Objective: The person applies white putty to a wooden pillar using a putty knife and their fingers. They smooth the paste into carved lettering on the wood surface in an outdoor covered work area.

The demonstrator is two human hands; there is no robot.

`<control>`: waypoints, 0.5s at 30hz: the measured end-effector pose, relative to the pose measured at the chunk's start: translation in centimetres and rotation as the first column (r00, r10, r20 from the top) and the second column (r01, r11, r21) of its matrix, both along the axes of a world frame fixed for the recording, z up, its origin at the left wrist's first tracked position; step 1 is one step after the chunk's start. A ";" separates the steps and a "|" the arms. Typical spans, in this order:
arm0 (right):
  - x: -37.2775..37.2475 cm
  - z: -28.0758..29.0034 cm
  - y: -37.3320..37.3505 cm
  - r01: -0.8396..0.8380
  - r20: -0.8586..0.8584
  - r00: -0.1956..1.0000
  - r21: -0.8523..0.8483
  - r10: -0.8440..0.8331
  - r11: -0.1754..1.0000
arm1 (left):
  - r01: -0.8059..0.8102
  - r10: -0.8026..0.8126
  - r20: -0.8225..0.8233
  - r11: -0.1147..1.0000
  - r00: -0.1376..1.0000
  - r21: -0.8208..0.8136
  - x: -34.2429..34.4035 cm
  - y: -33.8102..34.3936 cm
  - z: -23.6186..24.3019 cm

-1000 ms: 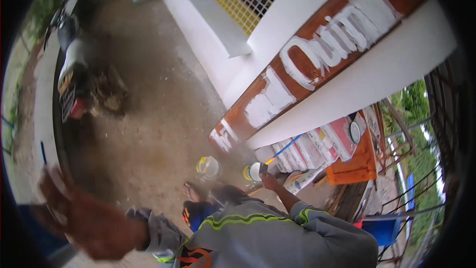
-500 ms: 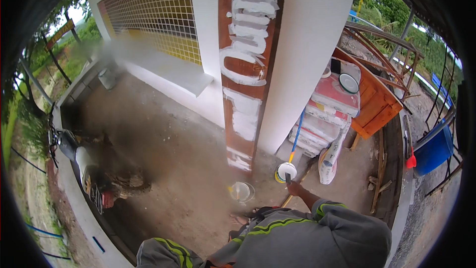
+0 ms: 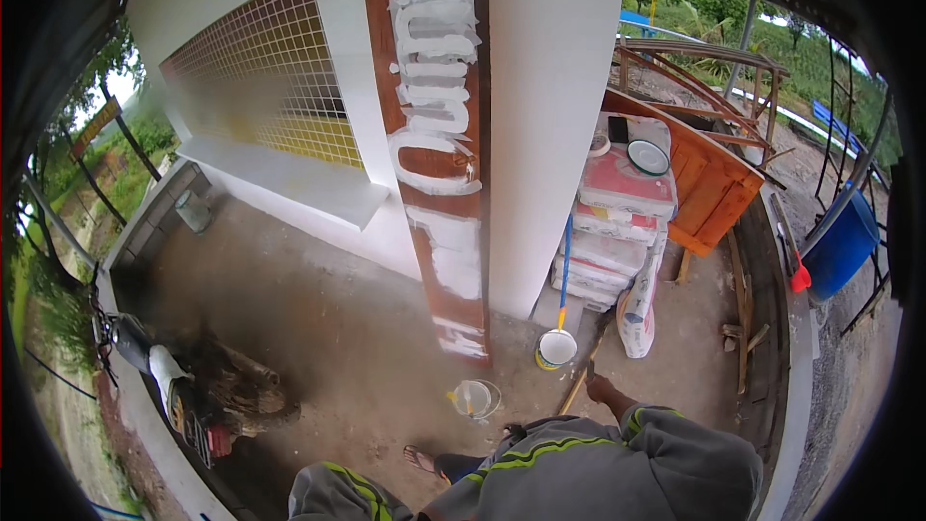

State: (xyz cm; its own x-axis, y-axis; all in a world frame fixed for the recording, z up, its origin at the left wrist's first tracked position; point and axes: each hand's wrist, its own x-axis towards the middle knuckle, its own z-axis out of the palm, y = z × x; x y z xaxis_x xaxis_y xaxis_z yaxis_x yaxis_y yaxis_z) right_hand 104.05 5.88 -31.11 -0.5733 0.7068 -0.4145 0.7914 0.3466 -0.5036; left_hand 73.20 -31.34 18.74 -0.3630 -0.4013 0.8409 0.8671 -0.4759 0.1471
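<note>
My right hand (image 3: 603, 389) is closed around a small dark flat tool (image 3: 590, 370), whose exact kind is too small to make out. Just left of it stands a yellow-and-white paint bucket (image 3: 552, 364). A pole with a blue shaft and yellow end (image 3: 566, 270) rises from the bucket and leans toward the stacked bags. Farther left on the floor is a pale bucket with a wire handle (image 3: 473, 398). Ahead, a reddish-brown panel (image 3: 424, 197) on the white pillar carries broad white painted patches. My left sleeve (image 3: 338, 494) shows at the lower edge; my left hand is out of sight.
Stacked bags (image 3: 627, 193) at right hold a round lid (image 3: 648, 157) and a dark phone-like object (image 3: 617, 128). Behind lies an orange wooden panel (image 3: 709, 193). A blue barrel (image 3: 844, 256) stands beyond the low wall. At left are a parked motorbike (image 3: 164, 367) and a jutting ledge (image 3: 289, 183).
My right hand has drawn back from over the paint bucket toward the right, bringing the dark tool along. The view has shifted, and my foot now shows below the pale bucket.
</note>
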 end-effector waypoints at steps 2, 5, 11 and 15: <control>-0.1 -0.5 -0.6 0.040 0.018 0.999 -0.012 -0.040 0.999 | 0.042 -0.043 0.004 0.999 0.999 0.008 -1.5 -1.0 -0.6; -2.6 -1.4 -3.1 0.084 0.039 0.996 0.003 -0.084 0.996 | 0.097 -0.097 0.009 0.995 0.995 0.013 -4.8 -3.1 -0.7; -10.9 0.6 -10.6 0.036 0.085 0.996 -0.030 -0.033 0.999 | 0.181 -0.181 0.005 0.983 0.983 0.033 -12.3 -7.8 -0.7; -16.2 1.0 -14.2 0.109 -0.152 0.984 0.119 -0.090 0.987 | 0.249 -0.250 0.012 0.967 0.968 0.062 -16.8 -10.8 -0.3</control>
